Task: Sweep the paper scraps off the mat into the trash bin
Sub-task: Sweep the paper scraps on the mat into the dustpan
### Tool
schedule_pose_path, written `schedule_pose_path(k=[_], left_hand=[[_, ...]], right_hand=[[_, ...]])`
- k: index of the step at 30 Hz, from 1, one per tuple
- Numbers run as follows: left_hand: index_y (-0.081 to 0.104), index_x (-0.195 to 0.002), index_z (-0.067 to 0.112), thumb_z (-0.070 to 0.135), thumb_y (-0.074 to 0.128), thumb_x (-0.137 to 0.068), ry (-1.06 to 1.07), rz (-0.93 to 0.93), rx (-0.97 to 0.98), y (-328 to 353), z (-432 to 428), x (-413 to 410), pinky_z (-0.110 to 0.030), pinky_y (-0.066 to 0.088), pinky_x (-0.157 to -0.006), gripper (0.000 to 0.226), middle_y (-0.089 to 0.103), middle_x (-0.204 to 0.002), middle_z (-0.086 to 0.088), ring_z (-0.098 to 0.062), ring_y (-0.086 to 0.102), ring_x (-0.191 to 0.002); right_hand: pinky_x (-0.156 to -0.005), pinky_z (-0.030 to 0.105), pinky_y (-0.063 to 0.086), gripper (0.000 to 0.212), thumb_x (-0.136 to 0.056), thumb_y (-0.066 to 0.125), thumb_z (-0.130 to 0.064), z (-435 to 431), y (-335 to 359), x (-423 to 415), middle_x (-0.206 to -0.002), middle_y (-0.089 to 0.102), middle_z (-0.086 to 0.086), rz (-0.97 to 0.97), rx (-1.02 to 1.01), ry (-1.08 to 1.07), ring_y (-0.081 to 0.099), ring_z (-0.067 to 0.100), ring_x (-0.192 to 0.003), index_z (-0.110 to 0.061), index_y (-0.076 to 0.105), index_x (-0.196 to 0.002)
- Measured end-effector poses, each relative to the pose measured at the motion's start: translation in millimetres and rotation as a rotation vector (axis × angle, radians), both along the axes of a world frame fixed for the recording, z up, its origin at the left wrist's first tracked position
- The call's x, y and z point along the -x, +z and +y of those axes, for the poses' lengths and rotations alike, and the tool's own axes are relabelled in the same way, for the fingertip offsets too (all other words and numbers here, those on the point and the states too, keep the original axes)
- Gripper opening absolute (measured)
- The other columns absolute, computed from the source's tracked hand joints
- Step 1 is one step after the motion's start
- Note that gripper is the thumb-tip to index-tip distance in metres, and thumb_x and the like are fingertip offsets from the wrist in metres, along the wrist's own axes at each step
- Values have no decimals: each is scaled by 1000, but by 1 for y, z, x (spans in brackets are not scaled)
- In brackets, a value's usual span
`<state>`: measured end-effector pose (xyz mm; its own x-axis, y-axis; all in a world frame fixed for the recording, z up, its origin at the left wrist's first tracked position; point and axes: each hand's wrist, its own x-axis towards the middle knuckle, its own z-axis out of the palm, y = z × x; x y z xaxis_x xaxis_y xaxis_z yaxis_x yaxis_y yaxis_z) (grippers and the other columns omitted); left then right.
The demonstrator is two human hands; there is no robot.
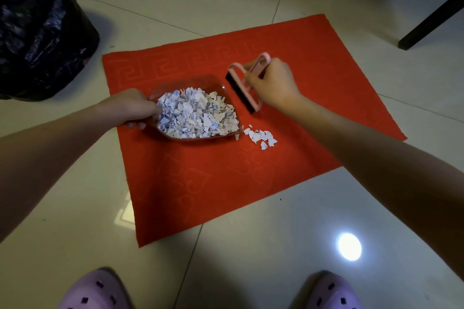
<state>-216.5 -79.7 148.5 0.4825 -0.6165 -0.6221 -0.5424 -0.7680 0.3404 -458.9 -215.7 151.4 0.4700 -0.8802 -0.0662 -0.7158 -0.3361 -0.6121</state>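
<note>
Most of the paper scraps [198, 114] lie heaped inside a clear dustpan [190, 81], which rests on the red mat [251, 183]. A small cluster of scraps [261, 136] lies on the mat just beside the pan's open edge. The left hand [133, 108] grips the pan's handle with curled fingers, I think to keep its mouth low against the mat. The right hand [271, 80] is closed round a pink brush [242, 91], its bristles turned toward the pan and well placed to push the last pieces in. The trash bin [37, 32], lined in black, stands on the floor [238, 258] beyond the mat's far left corner.
</note>
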Motion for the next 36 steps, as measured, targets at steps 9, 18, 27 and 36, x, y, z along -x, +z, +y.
schedule_pose_path(k=[9, 18, 27, 36], left_hand=[[63, -66, 6, 17, 61, -81, -16, 9, 1, -2, -3, 4, -23, 30, -44, 20, 54, -38, -5, -21, 38, -39], [62, -67, 5, 16, 61, -81, -10, 4, -9, -3, -1, 4, -23, 30, -43, 18, 54, -40, -6, -20, 38, -40], [63, -68, 4, 17, 63, -80, 8, 17, 17, -8, -2, 3, -23, 30, -45, 17, 56, -42, -8, -21, 38, -39], [66, -75, 3, 19, 60, -80, 119, 50, 91, -14, 4, -5, -24, 30, -48, 18, 57, -52, -11, -22, 39, -44]], right_hand=[[-54, 33, 53, 37, -96, 48, -41, 6, -13, 0, -59, 57, -1, 212, 32, -13, 57, 16, -52, -9, 65, -95], [-61, 38, 58, 32, -95, 50, -32, -4, 8, 12, -86, 71, 9, 133, 88, 1, 67, 23, -64, -13, 66, -116], [-66, 40, 58, 26, -93, 57, -23, 4, -2, 18, -89, 72, 6, 6, -88, 21, 70, 23, -74, -15, 67, -115], [-69, 19, 55, 18, -87, 65, -7, -13, 10, 54, -89, 70, 2, -208, -368, 230, 69, 7, -76, -3, 68, -104]])
